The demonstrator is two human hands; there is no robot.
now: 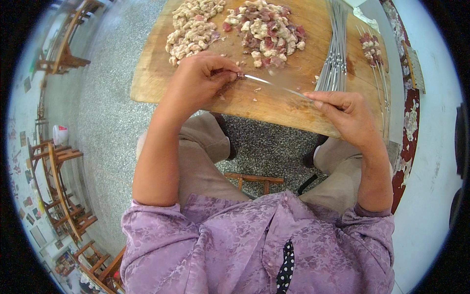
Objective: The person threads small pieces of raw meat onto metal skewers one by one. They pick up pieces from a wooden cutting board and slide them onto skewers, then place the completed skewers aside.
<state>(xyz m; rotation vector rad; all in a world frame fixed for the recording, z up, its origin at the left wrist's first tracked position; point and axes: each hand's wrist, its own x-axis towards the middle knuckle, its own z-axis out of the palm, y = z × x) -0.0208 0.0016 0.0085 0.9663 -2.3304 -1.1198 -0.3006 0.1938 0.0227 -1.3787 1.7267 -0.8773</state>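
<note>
My right hand (339,112) pinches one end of a flat metal skewer (273,85) between thumb and fingers. At the skewer's other end, the fingers of my left hand (207,79) close around a small piece of reddish meat, mostly hidden by the fingertips. Beyond my left hand lies a heap of pale, fatty chunks (192,31). To its right is a pile of mixed red meat and pale pieces (268,33). A bundle of bare metal skewers (334,51) rests past my right hand. Several loaded skewers (371,49) lie at the right edge.
Everything rests on a wooden board (235,99) with small meat scraps on it. A crumpled white scrap (366,19) lies at its far right. A wall with peeling red paint (407,147) runs along the right. Wooden benches (58,176) stand on the speckled floor (110,110) at left.
</note>
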